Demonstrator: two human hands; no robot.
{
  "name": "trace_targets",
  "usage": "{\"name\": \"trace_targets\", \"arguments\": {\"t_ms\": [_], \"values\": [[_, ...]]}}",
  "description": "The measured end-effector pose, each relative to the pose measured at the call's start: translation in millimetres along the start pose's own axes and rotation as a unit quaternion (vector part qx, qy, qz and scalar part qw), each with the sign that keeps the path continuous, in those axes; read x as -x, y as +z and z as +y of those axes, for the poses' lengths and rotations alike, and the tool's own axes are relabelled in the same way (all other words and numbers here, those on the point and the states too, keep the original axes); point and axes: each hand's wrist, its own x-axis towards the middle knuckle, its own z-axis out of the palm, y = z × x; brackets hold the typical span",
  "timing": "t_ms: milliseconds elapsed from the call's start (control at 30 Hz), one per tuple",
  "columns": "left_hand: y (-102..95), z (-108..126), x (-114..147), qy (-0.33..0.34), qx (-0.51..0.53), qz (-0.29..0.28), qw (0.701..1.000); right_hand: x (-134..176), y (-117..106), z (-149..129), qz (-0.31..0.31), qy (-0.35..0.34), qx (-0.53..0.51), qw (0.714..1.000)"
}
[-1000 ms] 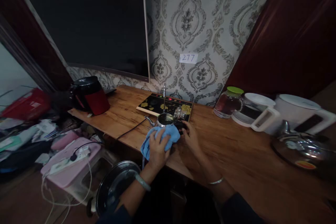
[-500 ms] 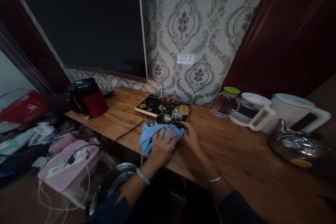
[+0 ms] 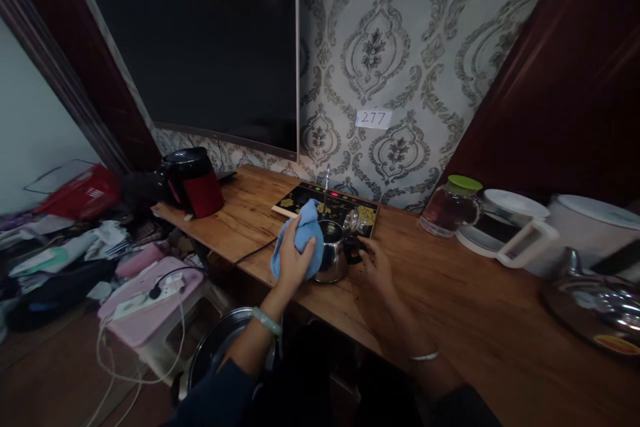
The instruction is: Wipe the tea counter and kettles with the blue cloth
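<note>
A small shiny metal kettle (image 3: 332,263) with its top uncovered stands at the table's front edge. My right hand (image 3: 376,268) is closed around its black handle on the right side. With my left hand (image 3: 294,257) I grip a blue cloth (image 3: 311,235), pressed against the kettle's left side and hiding its spout. Just behind the kettle, a clear glass lid (image 3: 356,220) rests on the black induction cooker (image 3: 300,196) with gold flowers. A thin metal tap (image 3: 327,180) rises from that cooker.
To the left on the wooden table (image 3: 425,300) stands a red and black electric kettle (image 3: 200,183). A glass jug with a green lid (image 3: 447,208), a white-handled jug (image 3: 500,230) and another metal kettle (image 3: 595,303) line the right. Below are a metal pot (image 3: 213,340) and a pink stool (image 3: 143,313).
My left hand has moved the blue cloth from the kettle's front to its left side, uncovering the metal body. The right hand stays at the handle. The view has swung slightly left.
</note>
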Motion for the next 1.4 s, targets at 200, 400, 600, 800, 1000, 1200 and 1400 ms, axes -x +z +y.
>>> {"name": "trace_targets", "arguments": {"t_ms": [200,400,600,800,1000,1200,1400], "values": [[23.0,-16,9,0.018,-0.034,-0.014,0.999,-1,0,3,0.004,-0.009,0.006,1.000],[-5.8,-16,63,0.052,-0.072,-0.088,0.992,-3,3,2,0.014,-0.017,0.003,1.000],[-25.7,31,76,0.010,0.068,-0.218,0.974,8,-5,-27,0.030,0.010,0.018,0.999],[-6.8,71,73,-0.212,0.270,-0.205,0.917,78,-20,-81,-0.081,0.037,-0.113,0.990],[12.6,82,81,-0.155,0.302,-0.312,0.888,93,-42,-80,-0.016,0.104,-0.086,0.991],[2.2,44,44,-0.067,0.134,-0.076,0.986,32,-49,-63,0.064,0.048,0.030,0.996],[9.0,0,39,-0.067,0.061,-0.006,0.996,3,-33,-28,-0.026,0.022,0.022,0.999]]}}
